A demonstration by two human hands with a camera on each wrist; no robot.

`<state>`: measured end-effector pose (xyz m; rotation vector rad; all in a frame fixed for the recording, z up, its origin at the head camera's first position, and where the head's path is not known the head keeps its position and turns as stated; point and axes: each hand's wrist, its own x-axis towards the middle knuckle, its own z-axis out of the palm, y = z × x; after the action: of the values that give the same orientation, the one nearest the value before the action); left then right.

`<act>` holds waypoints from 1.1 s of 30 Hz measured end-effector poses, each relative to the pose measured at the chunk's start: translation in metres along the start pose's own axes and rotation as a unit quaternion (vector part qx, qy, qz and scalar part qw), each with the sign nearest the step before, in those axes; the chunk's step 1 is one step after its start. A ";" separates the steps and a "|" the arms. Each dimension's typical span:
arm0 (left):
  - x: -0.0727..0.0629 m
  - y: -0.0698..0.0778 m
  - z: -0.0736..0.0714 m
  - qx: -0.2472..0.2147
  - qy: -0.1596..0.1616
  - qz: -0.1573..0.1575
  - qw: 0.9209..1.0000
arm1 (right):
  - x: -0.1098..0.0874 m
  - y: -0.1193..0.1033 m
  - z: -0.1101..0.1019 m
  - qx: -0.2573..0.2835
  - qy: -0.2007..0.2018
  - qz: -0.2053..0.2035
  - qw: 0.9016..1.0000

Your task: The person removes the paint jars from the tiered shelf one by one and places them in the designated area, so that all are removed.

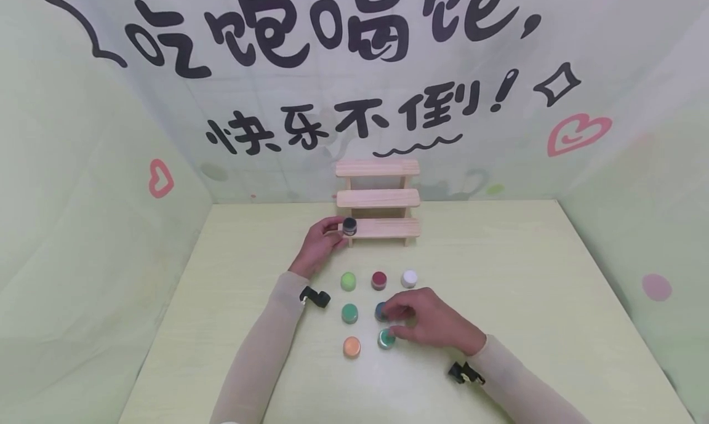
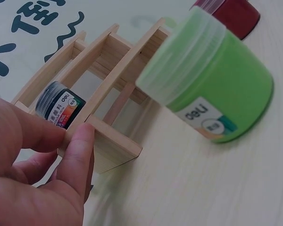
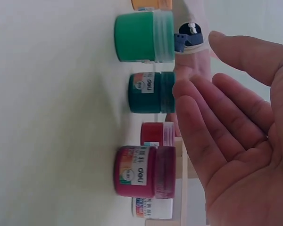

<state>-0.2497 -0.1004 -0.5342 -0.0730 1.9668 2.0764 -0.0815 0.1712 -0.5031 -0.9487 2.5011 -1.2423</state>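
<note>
My left hand point(image 1: 320, 244) grips the left end of the wooden three-step rack point(image 1: 382, 228), its thumb at the board's front edge in the left wrist view. Beside these fingers a black paint jar point(image 1: 349, 226) stands upright on the lowest step. My right hand point(image 1: 434, 319) hovers over the table, fingers loosely bent and apart, with nothing between them. Close to its fingertips are a dark teal-blue jar point(image 1: 381, 311) and a green jar point(image 1: 386, 338). A magenta jar point(image 3: 137, 171) shows in the right wrist view; the hand hides it in the head view.
More paint jars stand on the pale table: light green point(image 1: 348, 281), dark red point(image 1: 379, 280), white point(image 1: 409, 279), another green point(image 1: 349, 313) and orange point(image 1: 351, 347). Behind the rack hangs a printed cloth point(image 1: 299, 178). Further cloth panels close off both sides.
</note>
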 end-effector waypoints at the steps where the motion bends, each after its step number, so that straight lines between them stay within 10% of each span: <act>1: 0.000 0.000 0.000 -0.001 0.000 -0.001 1.000 | 0.002 0.000 -0.001 0.000 0.003 -0.002 1.000; 33: 0.002 0.001 0.000 0.001 0.003 -0.004 1.000 | 0.082 0.011 -0.030 0.014 0.056 0.028 0.998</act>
<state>-0.2522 -0.0998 -0.5337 -0.0867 1.9695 2.0711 -0.1635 0.1443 -0.4834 -0.8182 2.5679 -1.3444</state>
